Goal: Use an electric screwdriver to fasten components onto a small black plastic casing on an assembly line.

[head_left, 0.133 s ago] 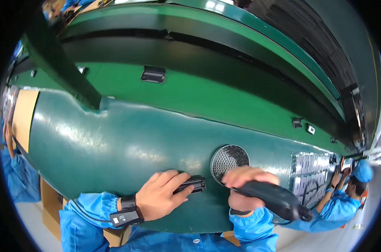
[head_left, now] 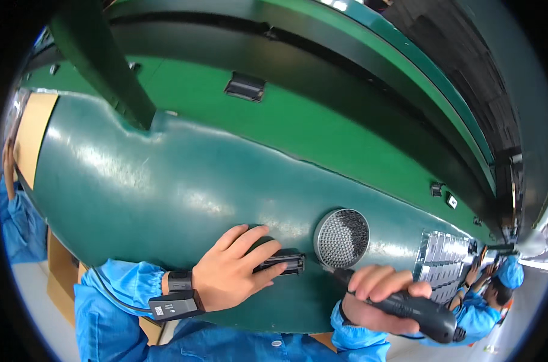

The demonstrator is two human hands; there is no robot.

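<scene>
Under my left hand (head_left: pixel 238 271), a black oblong plastic part (head_left: pixel 293 263) lies on the green bench mat. Thumb and fingers grip it along both sides, and its ribbed end sticks out to the right. In my right hand (head_left: pixel 382 297) is a black electric screwdriver (head_left: pixel 434 317), fingers wrapped round its body. The tool is tilted, its tip pointing left toward the gap between the part and a round dish (head_left: pixel 317 246). Many small dark pieces, apparently screws, fill the dish. Whether a screw sits on the tip is too small to tell.
Beyond the mat runs a green conveyor belt (head_left: pixel 322 130) carrying a black part (head_left: pixel 245 87) and smaller pieces. A green post (head_left: pixel 108 72) rises at the left. Clear trays (head_left: pixel 440 259) with grey parts lie at the right, near a co-worker in blue (head_left: pixel 476 314). Cardboard (head_left: pixel 32 142) lies far left.
My right hand and the screwdriver have come back from over the dish, down and to the right, uncovering the dish. My left hand keeps its hold on the black part. The whole view has shifted.
</scene>
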